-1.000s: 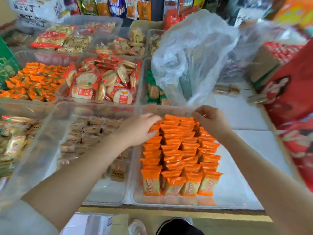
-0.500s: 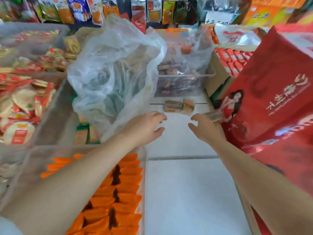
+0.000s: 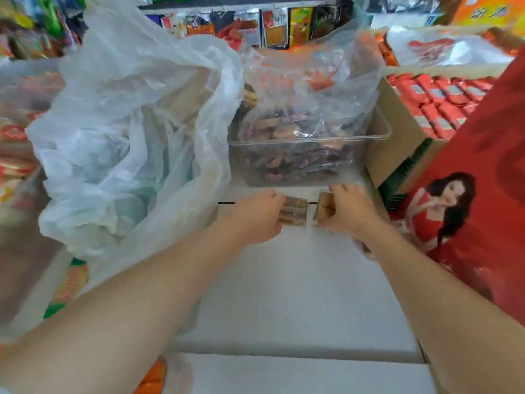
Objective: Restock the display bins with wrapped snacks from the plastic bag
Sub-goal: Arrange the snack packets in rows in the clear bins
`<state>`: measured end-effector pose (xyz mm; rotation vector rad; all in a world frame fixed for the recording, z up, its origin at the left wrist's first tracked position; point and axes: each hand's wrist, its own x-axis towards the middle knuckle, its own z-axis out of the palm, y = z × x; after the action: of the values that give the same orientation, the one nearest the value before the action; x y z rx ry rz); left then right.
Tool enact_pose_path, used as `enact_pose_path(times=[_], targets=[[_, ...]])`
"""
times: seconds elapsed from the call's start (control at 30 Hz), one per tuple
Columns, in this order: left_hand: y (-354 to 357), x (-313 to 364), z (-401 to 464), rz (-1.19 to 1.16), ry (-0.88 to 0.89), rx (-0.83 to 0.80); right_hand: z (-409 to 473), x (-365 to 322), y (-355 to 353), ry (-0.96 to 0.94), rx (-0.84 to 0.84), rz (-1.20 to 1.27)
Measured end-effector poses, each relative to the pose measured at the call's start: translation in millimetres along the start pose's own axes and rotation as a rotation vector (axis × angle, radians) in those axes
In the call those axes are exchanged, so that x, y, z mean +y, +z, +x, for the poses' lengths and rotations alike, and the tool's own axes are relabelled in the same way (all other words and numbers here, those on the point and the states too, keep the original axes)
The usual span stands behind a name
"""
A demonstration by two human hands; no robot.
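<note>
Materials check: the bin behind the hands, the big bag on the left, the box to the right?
Bin: looks like clear rigid plastic, glossy; contents show through, rim holds straight.
Big bag: thin whitish translucent plastic film, crumpled and creased.
Box: probably brown cardboard, matte, with a plain flat side panel.

A snack shop: hanging snack packets point(image 3: 272, 27) line the top of the frame, a clear bin point(image 3: 309, 155) holds wrapped sweets, and a cardboard carton point(image 3: 397, 137) of red packs sits upper right.
</note>
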<state>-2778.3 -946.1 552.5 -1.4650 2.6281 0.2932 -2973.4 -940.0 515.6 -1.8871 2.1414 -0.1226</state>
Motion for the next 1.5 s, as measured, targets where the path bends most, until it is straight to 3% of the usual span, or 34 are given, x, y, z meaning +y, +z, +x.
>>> enact_pose_path(times=[0.13, 0.27, 0.43, 0.57, 0.67, 0.83, 1.07, 1.17, 1.23, 1.37, 1.5], targets=[[23.9, -3.6, 32.7, 0.062, -0.064, -0.02, -38.4, 2.3, -25.4, 0.05, 0.179, 0.404], [42.3, -3.1, 46.5, 0.062, -0.129, -0.084, -71.7, -3.0, -30.4, 0.139, 0.217, 0.761], [43.5, 0.9, 30.4, 0.129, -0.159, -0.071, -100.8, -14.6, -28.2, 0.225, 0.155, 1.382], [24.8, 12.3, -11.1, -0.024, -0.19, -0.271, -130.0, -24.1, -41.5, 0.267, 0.057, 1.716], [-5.5, 23.5, -50.8, -0.283, -0.197, -0.25, -157.7, -29.3, -52.8, 0.306, -0.054, 1.887], [-64.0, 25.6, -146.4, -1.005, -0.212, -0.231, -205.3, -60.5, -70.5, 0.237, -0.16, 1.699], [-64.0, -25.1, -284.3, -1.528, -0.465, -0.078, -264.0, -169.3, -78.0, 0.072, -0.299, 1.555], [-61.1, -46.4, -344.7, -1.624, -0.391, -0.003, -282.5, -219.7, -69.7, 0.051, -0.364, 1.54], [-68.3, -58.4, -381.0, -1.523, -0.361, 0.067, -292.3, -252.3, -63.9, 0.03, -0.391, 1.518], [-65.6, -100.3, -435.0, -1.295, -0.513, 0.328, -303.2, -315.6, -48.8, 0.037, -0.396, 1.364], [-68.9, -160.9, -497.9, -1.227, -0.599, 0.427, -313.2, -377.9, -28.1, 0.075, -0.515, 1.362]])
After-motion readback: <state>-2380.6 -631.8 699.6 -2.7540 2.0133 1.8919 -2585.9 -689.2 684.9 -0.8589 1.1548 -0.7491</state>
